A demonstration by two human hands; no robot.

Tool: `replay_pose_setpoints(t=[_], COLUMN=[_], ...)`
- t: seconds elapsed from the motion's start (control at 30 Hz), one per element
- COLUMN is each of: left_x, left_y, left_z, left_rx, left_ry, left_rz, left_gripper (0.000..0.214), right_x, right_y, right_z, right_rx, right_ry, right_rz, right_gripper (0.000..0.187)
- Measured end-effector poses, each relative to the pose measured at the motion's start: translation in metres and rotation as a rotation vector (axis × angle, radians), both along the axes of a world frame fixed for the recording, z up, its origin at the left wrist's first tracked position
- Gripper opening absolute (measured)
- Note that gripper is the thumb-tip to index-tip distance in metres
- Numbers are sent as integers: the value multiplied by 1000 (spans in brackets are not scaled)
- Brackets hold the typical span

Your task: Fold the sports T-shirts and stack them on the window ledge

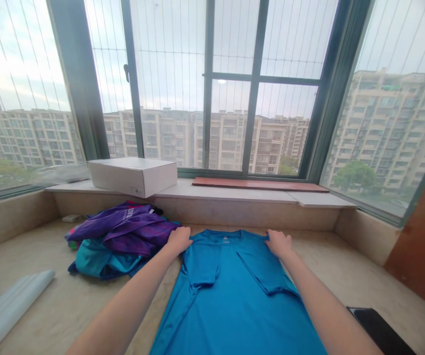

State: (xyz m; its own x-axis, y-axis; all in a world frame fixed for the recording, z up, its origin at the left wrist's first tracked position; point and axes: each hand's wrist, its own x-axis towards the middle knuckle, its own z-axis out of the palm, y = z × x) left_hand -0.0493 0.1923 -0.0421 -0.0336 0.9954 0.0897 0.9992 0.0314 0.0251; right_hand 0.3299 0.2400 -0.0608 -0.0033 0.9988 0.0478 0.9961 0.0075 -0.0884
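A blue T-shirt (230,296) lies flat on the stone window seat, collar toward the window, with both sleeves folded in over its front. My left hand (178,240) is closed on the shirt's left shoulder. My right hand (279,243) is closed on the right shoulder, fingers pinching the fabric edge. Both forearms reach forward over the shirt's sides.
A pile of purple and teal clothes (118,239) sits left of the shirt. A white box (133,175) and a reddish board (257,185) rest on the sill. A pale grey flat case (11,305) lies at the left, a black object (380,330) at the lower right.
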Motion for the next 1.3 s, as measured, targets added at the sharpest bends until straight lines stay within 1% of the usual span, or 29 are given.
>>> replay_pose_setpoints(t=[0.13, 0.23, 0.3, 0.4, 0.47, 0.53, 0.57, 0.63, 0.7, 0.77, 0.8, 0.87, 0.93, 1.0, 1.07, 1.13, 1.17, 1.2, 1.27, 1.3], left_x=[-5, -8, -10, -11, -12, -12, -11, -10, -8, -7, -7, -9, -12, -16, -17, -16, -15, -12, -6, -2], left_y=[11, 18, 21, 23, 26, 30, 33, 38, 38, 29, 21, -1, -28, -55, -81, -101, -109, -116, -125, -128], left_z=[1, -1, -4, -8, -6, 2, 9, 28, 50, 68, 73, 75, 67, 52, 36, 23, 18, 15, 10, 8], left_rx=[-39, -55, -42, 9, 61, 124, 163, 257, 367, 463, 497, 527, 491, 382, 247, 137, 98, 69, 41, 42], left_ry=[-46, -103, -145, -208, -245, -275, -288, -312, -332, -350, -358, -378, -391, -346, -211, -50, 14, 60, 110, 122], left_rz=[-4, -6, -24, -50, -40, -6, 14, 44, 44, 9, -16, -100, -229, -361, -439, -476, -489, -499, -519, -528], left_gripper=[25, 20, 14, 7, 7, 9, 11, 15, 20, 24, 24, 22, 19, 18, 22, 29, 32, 33, 34, 34], right_x=[-1, 2, 4, 6, 6, 5, 5, 5, 6, 8, 10, 17, 27, 38, 49, 54, 54, 52, 43, 37], right_y=[15, 25, 29, 34, 38, 44, 47, 52, 51, 41, 32, 5, -28, -62, -91, -114, -122, -129, -138, -140], right_z=[-4, -6, -8, -7, -2, 10, 18, 40, 63, 83, 90, 94, 84, 65, 43, 23, 16, 10, 4, 3], right_rx=[-42, -92, -103, -71, -18, 60, 104, 198, 281, 335, 347, 340, 266, 133, 1, -69, -85, -94, -104, -100], right_ry=[40, 94, 132, 199, 242, 282, 303, 348, 396, 445, 467, 509, 561, 590, 541, 425, 375, 344, 317, 299], right_rz=[-29, -78, -86, -41, -10, -3, -7, -16, -11, 28, 63, 155, 284, 393, 439, 443, 444, 442, 423, 400], right_gripper=[31, 28, 26, 23, 22, 25, 27, 32, 37, 40, 39, 37, 34, 32, 29, 28, 32, 40, 58, 64])
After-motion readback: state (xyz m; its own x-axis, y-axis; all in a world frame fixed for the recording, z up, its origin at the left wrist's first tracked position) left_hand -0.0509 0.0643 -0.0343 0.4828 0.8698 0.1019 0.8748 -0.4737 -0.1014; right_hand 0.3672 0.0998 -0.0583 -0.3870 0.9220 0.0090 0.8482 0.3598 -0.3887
